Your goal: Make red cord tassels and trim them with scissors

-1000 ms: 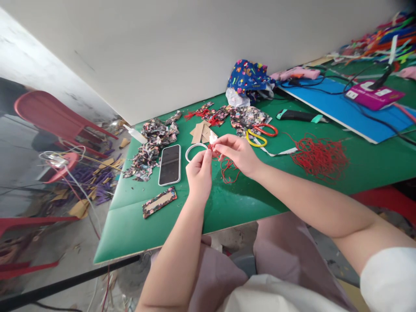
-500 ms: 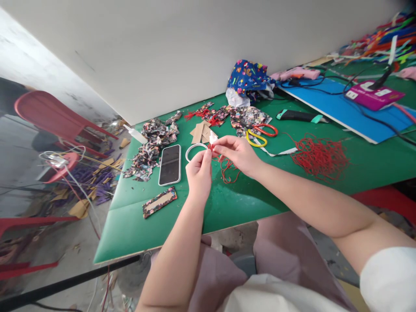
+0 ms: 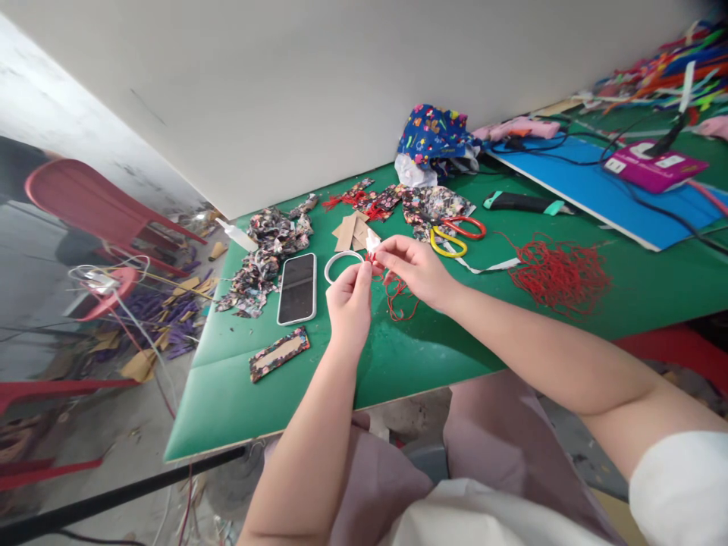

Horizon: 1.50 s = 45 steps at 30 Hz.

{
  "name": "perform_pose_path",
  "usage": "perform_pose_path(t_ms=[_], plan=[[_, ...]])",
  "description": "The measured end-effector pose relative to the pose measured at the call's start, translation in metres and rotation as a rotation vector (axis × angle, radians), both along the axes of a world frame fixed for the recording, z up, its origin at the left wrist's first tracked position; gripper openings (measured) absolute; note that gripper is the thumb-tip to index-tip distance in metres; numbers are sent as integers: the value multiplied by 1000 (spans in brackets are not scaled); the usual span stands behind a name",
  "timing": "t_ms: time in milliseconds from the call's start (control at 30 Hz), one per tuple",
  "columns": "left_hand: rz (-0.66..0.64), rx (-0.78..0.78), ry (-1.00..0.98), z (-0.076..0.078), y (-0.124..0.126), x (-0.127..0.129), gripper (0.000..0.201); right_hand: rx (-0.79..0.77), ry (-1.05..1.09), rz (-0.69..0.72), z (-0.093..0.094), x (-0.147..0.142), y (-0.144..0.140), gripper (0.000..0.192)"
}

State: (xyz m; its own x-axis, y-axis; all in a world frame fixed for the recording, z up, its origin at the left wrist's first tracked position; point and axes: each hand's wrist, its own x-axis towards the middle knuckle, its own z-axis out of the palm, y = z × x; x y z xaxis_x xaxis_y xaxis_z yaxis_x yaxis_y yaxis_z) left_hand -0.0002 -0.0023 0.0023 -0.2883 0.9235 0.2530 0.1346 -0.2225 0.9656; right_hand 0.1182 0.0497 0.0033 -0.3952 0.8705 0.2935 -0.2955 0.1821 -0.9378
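Note:
Above the green table, my left hand (image 3: 349,297) and my right hand (image 3: 418,271) meet with fingertips pinched on red string (image 3: 369,258). The exact knot or loop between them is too small to make out. Loose red string (image 3: 401,303) lies beneath my right hand. A white ring (image 3: 328,267) sits just left of my left fingers, partly covered by them. Beyond the fingertips are brown cardboard pieces (image 3: 345,232) and a small white tip of something I cannot identify. Scissors with one red and one yellow handle (image 3: 434,243) lie behind my right hand.
To the left lie a phone (image 3: 297,291), a floral fabric-covered card strip (image 3: 301,338), crumpled floral cloth (image 3: 250,279) and a white-tipped bottle (image 3: 239,236). Rightward are a red string heap (image 3: 560,277), a utility knife (image 3: 520,202), a blue board (image 3: 626,208) and a purple power strip (image 3: 654,173).
My right hand's fingers have shifted very slightly, still pinching by the left fingertips. Everything else looks the same.

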Motion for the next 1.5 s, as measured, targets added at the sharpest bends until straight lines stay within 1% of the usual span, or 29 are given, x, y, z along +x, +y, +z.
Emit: perform_pose_path(t_ms=[167,367,533,767,967,1100,1300,1500], plan=[[-11,-5,-16,0,0,0,30,-7,10,5,0,0,-1,19],[1,11,33,-1,1,-1,30,-37,28,-4,0,-1,-1,19],[31,29,83,0,1,-1,30,-78,53,-47,4,1,-1,22],[57,45,150,1,0,0,31,7,-32,-49,4,0,-3,24],[58,44,204,1,0,-1,33,32,-56,-60,3,0,-2,20],[53,52,200,1,0,-1,33,25,-51,-58,3,1,-2,18],[56,30,170,-1,0,-2,32,36,-43,-39,2,1,-2,20],[47,36,157,-1,1,-2,33,47,-38,-35,1,0,-2,15]])
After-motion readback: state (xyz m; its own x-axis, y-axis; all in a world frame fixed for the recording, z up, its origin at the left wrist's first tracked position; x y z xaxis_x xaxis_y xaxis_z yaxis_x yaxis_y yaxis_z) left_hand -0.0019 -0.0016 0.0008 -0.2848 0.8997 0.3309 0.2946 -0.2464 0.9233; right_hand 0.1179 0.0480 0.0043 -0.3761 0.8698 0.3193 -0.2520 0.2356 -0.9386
